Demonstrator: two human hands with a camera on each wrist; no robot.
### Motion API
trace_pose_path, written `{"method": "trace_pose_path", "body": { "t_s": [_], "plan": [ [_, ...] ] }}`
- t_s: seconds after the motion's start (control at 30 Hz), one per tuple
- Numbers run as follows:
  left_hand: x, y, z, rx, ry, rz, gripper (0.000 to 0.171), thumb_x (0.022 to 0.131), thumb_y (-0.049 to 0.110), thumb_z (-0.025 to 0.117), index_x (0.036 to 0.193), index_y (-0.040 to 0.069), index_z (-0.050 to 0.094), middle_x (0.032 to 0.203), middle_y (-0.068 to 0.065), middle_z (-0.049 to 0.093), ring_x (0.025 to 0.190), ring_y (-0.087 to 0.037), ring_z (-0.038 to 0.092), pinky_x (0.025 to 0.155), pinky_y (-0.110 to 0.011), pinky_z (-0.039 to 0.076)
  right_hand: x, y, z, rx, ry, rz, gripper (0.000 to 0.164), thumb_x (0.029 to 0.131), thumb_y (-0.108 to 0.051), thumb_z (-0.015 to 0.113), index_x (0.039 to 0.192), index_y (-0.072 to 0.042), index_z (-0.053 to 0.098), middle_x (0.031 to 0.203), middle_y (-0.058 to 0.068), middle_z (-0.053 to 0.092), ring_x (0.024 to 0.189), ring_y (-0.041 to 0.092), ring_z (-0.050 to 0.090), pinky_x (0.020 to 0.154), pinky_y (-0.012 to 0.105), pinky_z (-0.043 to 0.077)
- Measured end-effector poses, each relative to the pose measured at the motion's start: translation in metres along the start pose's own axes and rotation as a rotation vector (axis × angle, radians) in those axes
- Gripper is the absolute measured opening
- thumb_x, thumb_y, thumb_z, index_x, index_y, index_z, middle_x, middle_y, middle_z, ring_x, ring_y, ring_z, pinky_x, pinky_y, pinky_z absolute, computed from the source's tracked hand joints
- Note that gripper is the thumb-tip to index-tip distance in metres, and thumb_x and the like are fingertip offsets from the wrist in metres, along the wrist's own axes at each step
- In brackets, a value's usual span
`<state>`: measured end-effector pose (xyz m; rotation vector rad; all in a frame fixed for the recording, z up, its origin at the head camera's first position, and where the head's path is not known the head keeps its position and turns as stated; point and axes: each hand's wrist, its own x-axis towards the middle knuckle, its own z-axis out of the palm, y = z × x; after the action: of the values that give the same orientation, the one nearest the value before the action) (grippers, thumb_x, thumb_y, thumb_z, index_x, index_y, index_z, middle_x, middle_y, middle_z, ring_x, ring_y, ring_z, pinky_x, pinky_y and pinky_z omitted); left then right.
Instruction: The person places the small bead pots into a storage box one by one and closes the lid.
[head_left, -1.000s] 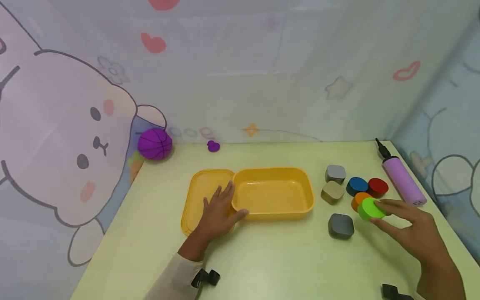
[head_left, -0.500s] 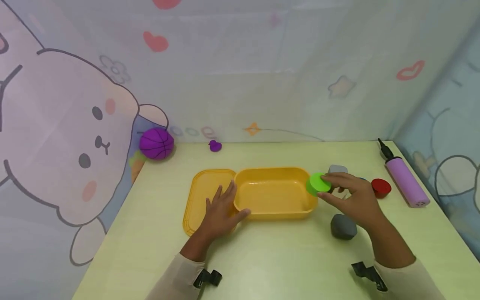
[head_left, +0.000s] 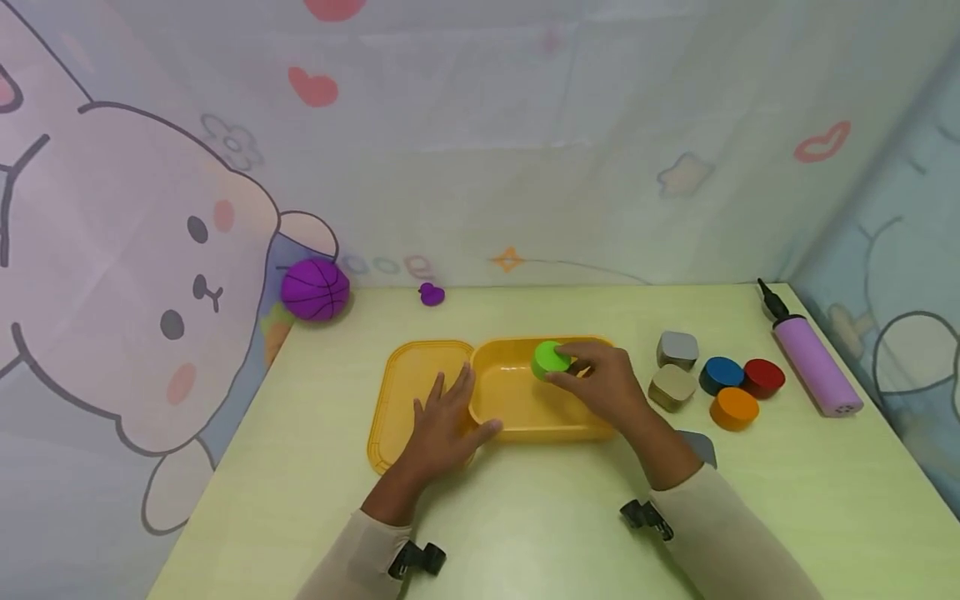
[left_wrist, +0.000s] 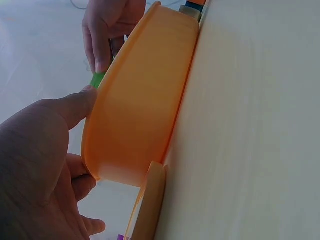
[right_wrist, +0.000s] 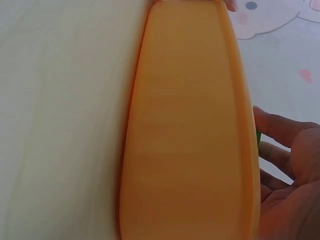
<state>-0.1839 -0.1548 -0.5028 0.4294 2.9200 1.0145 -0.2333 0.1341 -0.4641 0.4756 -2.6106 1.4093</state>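
Between thumb and fingers, my right hand pinches a bright green round block over the inside of the yellow-orange open box. The right wrist view shows mostly the box's side wall, which hides most of the block. My left hand rests at the box's left rim with its fingers spread. Its thumb touches the rim in the left wrist view. Under that hand, beside the box, lies the flat yellow lid, partly covered by the fingers.
Right of the box sit blue, red and orange round blocks, plus grey and tan ones. My right forearm partly hides a dark grey block. Farther out lie a purple pump, ball and small duck.
My right hand has carried the green block leftward from beside the orange block to over the box. My left hand has stayed at the box's rim.
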Motion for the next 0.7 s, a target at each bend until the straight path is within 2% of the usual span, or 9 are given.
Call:
{"method": "trace_pose_path", "body": {
  "t_s": [0.23, 0.33, 0.5, 0.7],
  "plan": [
    [-0.002, 0.000, 0.001, -0.024, 0.025, 0.019, 0.098, 0.102, 0.064, 0.063, 0.174, 0.008, 0.027, 0.184, -0.005, 0.022, 0.169, -0.055, 0.008, 0.118, -0.094, 0.000, 0.019, -0.004, 0.017, 0.048, -0.062, 0.072, 0.044, 0.089, -0.017, 0.093, 0.129, -0.005, 0.081, 0.131, 0.020, 0.079, 0.088, 0.025, 0.079, 0.070, 0.025, 0.060],
    [-0.003, -0.001, 0.001, -0.030, 0.004, 0.011, 0.097, 0.103, 0.063, 0.064, 0.174, 0.010, 0.024, 0.184, -0.003, 0.019, 0.170, -0.053, 0.005, 0.120, -0.093, -0.002, 0.024, -0.006, 0.025, 0.066, -0.082, 0.100, 0.043, 0.089, -0.016, 0.092, 0.129, -0.004, 0.081, 0.134, 0.021, 0.078, 0.086, 0.023, 0.078, 0.071, 0.026, 0.061],
    [-0.002, -0.004, 0.001, -0.012, -0.013, -0.003, 0.096, 0.104, 0.062, 0.063, 0.175, 0.013, 0.020, 0.184, -0.001, 0.016, 0.171, -0.050, 0.003, 0.121, -0.092, -0.002, 0.032, -0.009, 0.038, -0.003, -0.109, 0.146, 0.042, 0.090, -0.019, 0.092, 0.129, -0.008, 0.082, 0.138, 0.018, 0.077, 0.086, 0.021, 0.075, 0.076, 0.032, 0.063],
    [0.000, -0.004, 0.001, -0.023, -0.010, 0.003, 0.096, 0.104, 0.060, 0.064, 0.176, 0.014, 0.019, 0.184, -0.001, 0.016, 0.171, -0.050, 0.003, 0.121, -0.092, -0.001, 0.039, -0.014, 0.052, -0.053, -0.121, 0.177, 0.041, 0.088, -0.019, 0.093, 0.126, -0.008, 0.082, 0.137, 0.018, 0.077, 0.111, 0.033, 0.077, 0.095, 0.047, 0.065]
  ]
}}
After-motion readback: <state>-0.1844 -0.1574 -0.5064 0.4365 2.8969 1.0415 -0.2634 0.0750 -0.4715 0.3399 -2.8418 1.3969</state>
